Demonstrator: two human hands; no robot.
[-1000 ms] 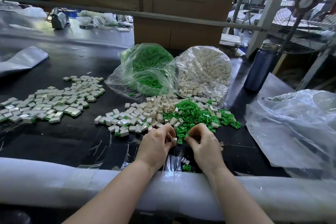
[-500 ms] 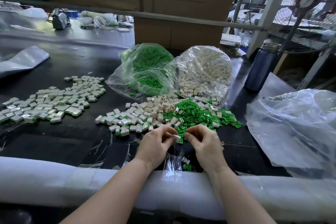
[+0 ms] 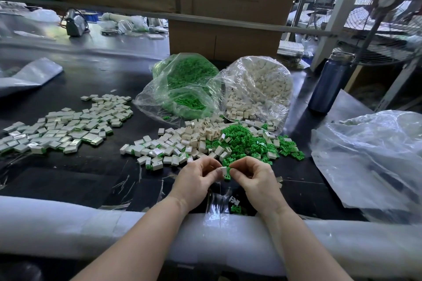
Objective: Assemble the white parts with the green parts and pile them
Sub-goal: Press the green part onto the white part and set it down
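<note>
My left hand [image 3: 196, 181] pinches a small white part [image 3: 222, 170] just above the black table near its front edge. My right hand [image 3: 253, 178] meets it from the right, fingertips closed on a green part [image 3: 229, 169] that touches the white one. Behind the hands lie a heap of loose green parts [image 3: 246, 141] and a heap of loose white parts [image 3: 198, 134]. To their left is a small spread of assembled pieces [image 3: 155, 151]. A larger spread of assembled pieces [image 3: 66, 128] covers the table's left.
Two clear bags stand at the back, one of green parts [image 3: 185, 89], one of white parts [image 3: 258, 89]. A blue bottle [image 3: 328, 84] is at the right, a crumpled plastic bag [image 3: 370, 157] below it. White foam padding [image 3: 91, 228] lines the front edge. Cardboard boxes [image 3: 223, 41] stand behind.
Both hands have lifted slightly off the heap and drawn together. The white part and the green part now meet between the fingertips.
</note>
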